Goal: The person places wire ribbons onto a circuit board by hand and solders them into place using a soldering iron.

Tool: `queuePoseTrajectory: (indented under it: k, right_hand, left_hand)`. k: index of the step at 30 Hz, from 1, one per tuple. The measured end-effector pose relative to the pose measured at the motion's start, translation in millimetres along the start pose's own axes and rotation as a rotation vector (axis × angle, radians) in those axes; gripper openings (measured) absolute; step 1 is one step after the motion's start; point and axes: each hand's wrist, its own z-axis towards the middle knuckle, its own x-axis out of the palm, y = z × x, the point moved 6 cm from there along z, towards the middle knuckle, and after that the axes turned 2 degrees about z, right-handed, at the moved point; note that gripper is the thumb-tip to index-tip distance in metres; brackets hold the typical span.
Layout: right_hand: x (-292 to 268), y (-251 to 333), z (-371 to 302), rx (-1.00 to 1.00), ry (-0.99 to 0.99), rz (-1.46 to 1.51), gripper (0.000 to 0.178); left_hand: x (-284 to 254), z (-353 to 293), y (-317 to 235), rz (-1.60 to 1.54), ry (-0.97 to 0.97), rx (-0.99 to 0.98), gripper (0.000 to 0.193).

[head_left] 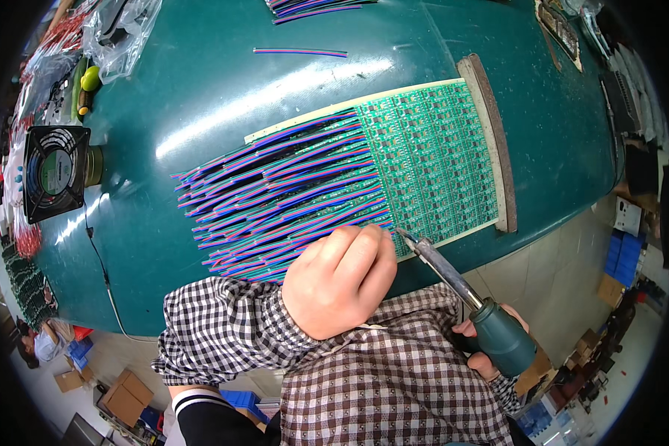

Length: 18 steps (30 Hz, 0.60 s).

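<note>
A green circuit-board panel (431,160) lies on the table, printed with rows of small repeated boards. Several flat multicoloured ribbon wires (275,182) run from its middle out to the left, in blue, red, green and black. My left hand (342,281) is closed over the near edge of the panel, knuckles up, at the lowest wires; its fingertips and whatever they pinch are hidden. My right hand (483,364) grips the dark green handle of a soldering iron (453,279). The iron's tip points up and left, at the panel just right of my left fingers.
A brown bar (490,141) lies along the panel's right edge. One loose ribbon wire (301,52) and a bundle (320,9) are farther back. At left stands a black fan (56,172) with its cord (105,275) crossing the green table (137,245). Plastic bags (123,33) lie behind it.
</note>
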Motion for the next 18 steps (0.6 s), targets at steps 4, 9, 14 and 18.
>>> queuePoseTrajectory:
  k: [4,9,14,18]
  right_hand:
    - [0.1,-1.3,0.1,0.012,-0.012,0.012,0.059]
    - [-1.8,3.4,0.8,0.009,-0.026,0.046,0.059]
    - [1.9,5.5,4.5,0.012,-0.034,0.068,0.059]
    - [0.6,5.8,4.4,-0.014,-0.037,0.061,0.059]
  left_hand:
    - [-0.4,0.1,-0.2,-0.005,0.003,-0.003,0.032]
    - [-1.0,0.8,0.2,-0.014,-0.006,0.002,0.032]
    - [0.9,-0.9,-0.4,-0.005,-0.008,0.005,0.032]
    - [0.9,-0.7,-1.0,-0.001,0.001,0.01,0.032]
